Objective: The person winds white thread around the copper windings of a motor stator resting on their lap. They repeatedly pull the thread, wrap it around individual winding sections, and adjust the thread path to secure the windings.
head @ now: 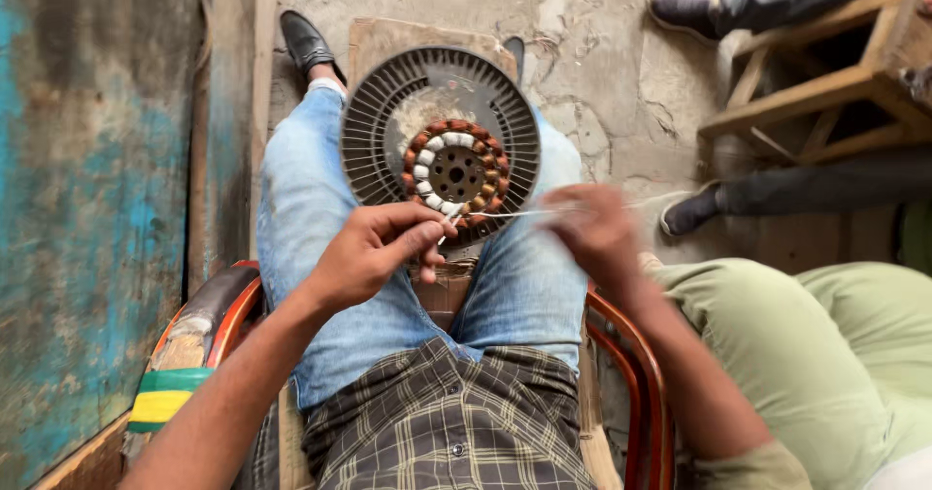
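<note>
A round dark finned motor part (381, 131) rests on my knees, with a ring of copper coils (493, 175) partly wrapped in white tape around a central hub. My left hand (374, 249) pinches the end of a white cord (505, 214) at the ring's lower edge. My right hand (592, 230), blurred by motion, holds the same cord pulled taut to the right.
I sit in a chair with red arms (233, 320). A worn blue wall (87, 208) stands at left. Another person in light green trousers (825, 344) sits close on the right. A wooden bench (825, 82) and someone's dark shoes (691, 210) lie beyond.
</note>
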Demonstrator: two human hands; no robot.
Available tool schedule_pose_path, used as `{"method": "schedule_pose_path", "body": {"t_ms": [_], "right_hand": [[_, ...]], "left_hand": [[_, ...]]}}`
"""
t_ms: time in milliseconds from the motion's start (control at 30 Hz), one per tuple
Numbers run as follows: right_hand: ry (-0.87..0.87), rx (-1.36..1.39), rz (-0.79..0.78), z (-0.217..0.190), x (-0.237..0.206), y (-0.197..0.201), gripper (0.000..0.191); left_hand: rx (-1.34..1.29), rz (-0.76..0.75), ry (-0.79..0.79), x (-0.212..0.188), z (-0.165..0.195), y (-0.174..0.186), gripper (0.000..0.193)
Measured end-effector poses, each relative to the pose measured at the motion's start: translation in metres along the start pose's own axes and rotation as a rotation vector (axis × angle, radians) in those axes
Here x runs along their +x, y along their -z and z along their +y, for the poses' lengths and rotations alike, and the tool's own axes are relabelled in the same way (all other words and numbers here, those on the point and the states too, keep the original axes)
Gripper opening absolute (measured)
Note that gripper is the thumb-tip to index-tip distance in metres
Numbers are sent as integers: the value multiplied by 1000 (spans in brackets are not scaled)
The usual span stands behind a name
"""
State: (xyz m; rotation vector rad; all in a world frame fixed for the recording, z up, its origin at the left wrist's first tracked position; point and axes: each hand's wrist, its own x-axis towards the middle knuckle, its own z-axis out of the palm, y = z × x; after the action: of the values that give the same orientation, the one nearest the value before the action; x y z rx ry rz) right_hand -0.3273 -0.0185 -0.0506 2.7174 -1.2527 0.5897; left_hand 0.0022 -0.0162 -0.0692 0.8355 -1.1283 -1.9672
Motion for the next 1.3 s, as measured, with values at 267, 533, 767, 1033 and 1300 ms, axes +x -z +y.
{"method": "schedule_pose_path", "body": {"t_ms": [267,533,767,1033,1300], "right_hand": [[60,131,-10,-75,52,-24,38],[-121,495,34,-69,54,-20,15],[-32,467,-19,-69,57,-12,17],[73,381,-98,-49,84,-28,12],[-88,438,-46,-43,108,-41,11]], "left_hand": [[-85,89,-102,0,12,-10,24],[549,448,-517,2,33,3,45],[1260,263,-678,11,12,0,50],[1226,214,-655,20,12,6,42],[1218,235,-654,19,6,4,40]]}}
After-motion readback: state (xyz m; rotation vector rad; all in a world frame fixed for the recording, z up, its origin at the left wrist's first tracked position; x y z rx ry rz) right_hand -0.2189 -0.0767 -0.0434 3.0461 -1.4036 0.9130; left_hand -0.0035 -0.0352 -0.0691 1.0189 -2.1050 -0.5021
